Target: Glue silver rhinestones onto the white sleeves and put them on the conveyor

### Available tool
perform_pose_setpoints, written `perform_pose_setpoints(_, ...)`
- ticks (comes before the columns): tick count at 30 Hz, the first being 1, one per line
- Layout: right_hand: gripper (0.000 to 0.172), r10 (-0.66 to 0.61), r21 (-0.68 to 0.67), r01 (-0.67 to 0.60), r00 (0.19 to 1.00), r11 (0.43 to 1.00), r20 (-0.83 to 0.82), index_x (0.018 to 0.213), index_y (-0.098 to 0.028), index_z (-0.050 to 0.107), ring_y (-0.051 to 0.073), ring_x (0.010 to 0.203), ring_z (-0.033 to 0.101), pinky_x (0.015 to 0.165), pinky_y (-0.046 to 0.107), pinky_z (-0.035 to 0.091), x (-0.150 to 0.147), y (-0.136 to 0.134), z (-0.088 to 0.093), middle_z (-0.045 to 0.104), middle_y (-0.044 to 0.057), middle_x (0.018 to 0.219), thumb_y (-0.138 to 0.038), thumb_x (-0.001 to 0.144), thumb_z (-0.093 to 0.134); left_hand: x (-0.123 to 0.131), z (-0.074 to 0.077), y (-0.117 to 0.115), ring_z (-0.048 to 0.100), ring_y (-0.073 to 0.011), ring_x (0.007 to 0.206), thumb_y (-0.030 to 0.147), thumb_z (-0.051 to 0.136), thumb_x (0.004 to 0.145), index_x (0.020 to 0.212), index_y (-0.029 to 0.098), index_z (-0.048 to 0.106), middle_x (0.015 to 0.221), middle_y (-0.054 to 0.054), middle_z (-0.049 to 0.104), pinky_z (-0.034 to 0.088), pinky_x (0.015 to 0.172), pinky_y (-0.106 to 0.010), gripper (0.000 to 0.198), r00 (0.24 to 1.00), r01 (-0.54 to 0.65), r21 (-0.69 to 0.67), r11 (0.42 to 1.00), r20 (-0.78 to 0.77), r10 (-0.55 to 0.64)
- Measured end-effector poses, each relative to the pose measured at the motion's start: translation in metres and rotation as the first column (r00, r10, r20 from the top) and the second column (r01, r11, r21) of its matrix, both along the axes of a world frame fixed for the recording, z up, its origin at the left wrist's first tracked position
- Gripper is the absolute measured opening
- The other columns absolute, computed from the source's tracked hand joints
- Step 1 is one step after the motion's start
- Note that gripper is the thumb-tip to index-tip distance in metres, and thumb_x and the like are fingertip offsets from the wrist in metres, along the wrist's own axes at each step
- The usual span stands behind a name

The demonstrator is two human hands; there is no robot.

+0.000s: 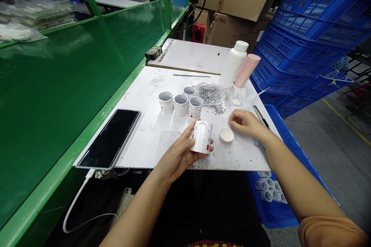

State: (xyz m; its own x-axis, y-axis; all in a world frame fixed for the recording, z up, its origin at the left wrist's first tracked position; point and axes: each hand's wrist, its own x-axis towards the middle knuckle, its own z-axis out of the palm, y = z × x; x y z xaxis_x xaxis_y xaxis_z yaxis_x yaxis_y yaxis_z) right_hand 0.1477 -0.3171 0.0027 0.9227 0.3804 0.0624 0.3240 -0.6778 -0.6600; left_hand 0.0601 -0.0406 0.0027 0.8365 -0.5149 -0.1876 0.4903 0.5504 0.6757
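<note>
My left hand [179,152] cradles a white cylindrical plastic housing [201,137] with a small red mark, its fingers wrapped around the lower side. My right hand [245,122] rests curled on the white work board [174,139], and its fingers hide anything small they might pinch. Just left of it lies a round white cap [226,135], not touched by either hand. Beyond my hands stand several similar open-topped cylinders, including one [181,105] with a grey interior. A clear bag of small metal parts [208,93] lies behind them, with loose bits [218,110] spilled nearby.
A black smartphone [108,139] with a white cable lies at the board's left. A white bottle [234,63] and a pink flask [247,70] stand far right. A pen-like tool [261,116] lies near my right hand. Blue crates [307,34] and a green bench [72,85] flank the board.
</note>
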Motion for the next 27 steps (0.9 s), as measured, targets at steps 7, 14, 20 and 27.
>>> perform_pose_setpoints(7, 0.012, 0.138, 0.319, -0.089, 0.981, 0.944, -0.136, 0.072, -0.017, 0.063, 0.018, 0.085, 0.057, 0.079, 0.032, 0.046, -0.011, 0.001, 0.018, 0.061, 0.007, 0.093, -0.026, 0.079, 0.066, 0.0, 0.001, -0.002, 0.065, -0.0241, 0.098, 0.028, 0.059, 0.087, 0.149, 0.028, 0.031, 0.124, -0.012, 0.06, 0.049, 0.087, -0.036, 0.068, 1.0, -0.003, 0.001, 1.0, -0.006, 0.003)
perform_pose_setpoints(14, 0.007, 0.189, 0.139, -0.174, 0.977, 0.975, -0.103, 0.073, -0.019, 0.067, 0.021, 0.093, 0.06, 0.085, 0.036, 0.046, -0.016, 0.011, 0.019, 0.064, 0.007, 0.098, -0.021, 0.079, 0.064, 0.0, 0.002, -0.001, 0.066, -0.0239, 0.096, 0.029, 0.059, 0.086, 0.15, 0.027, 0.029, 0.121, -0.013, 0.061, 0.049, 0.086, -0.036, 0.071, 1.0, 0.002, 0.016, 1.0, 0.008, -0.002)
perform_pose_setpoints(20, 0.008, 0.238, 0.048, -0.235, 0.969, 0.971, -0.064, 0.075, -0.019, 0.069, 0.02, 0.089, 0.061, 0.082, 0.035, 0.047, -0.014, 0.014, 0.013, 0.065, 0.007, 0.098, -0.014, 0.076, 0.062, 0.0, 0.001, -0.002, 0.066, -0.0235, 0.095, 0.029, 0.059, 0.086, 0.15, 0.027, 0.029, 0.121, -0.012, 0.061, 0.049, 0.085, -0.036, 0.07, 1.0, -0.004, 0.007, 1.0, 0.013, 0.003)
perform_pose_setpoints(27, 0.01, 0.244, 0.0, -0.245, 0.968, 0.97, -0.052, 0.074, -0.019, 0.069, 0.021, 0.089, 0.062, 0.082, 0.036, 0.047, -0.015, 0.015, 0.013, 0.065, 0.007, 0.098, -0.012, 0.075, 0.062, 0.0, 0.001, -0.002, 0.065, -0.0245, 0.098, 0.029, 0.06, 0.086, 0.15, 0.028, 0.03, 0.125, -0.012, 0.06, 0.049, 0.088, -0.037, 0.07, 1.0, -0.004, 0.009, 1.0, 0.004, 0.004)
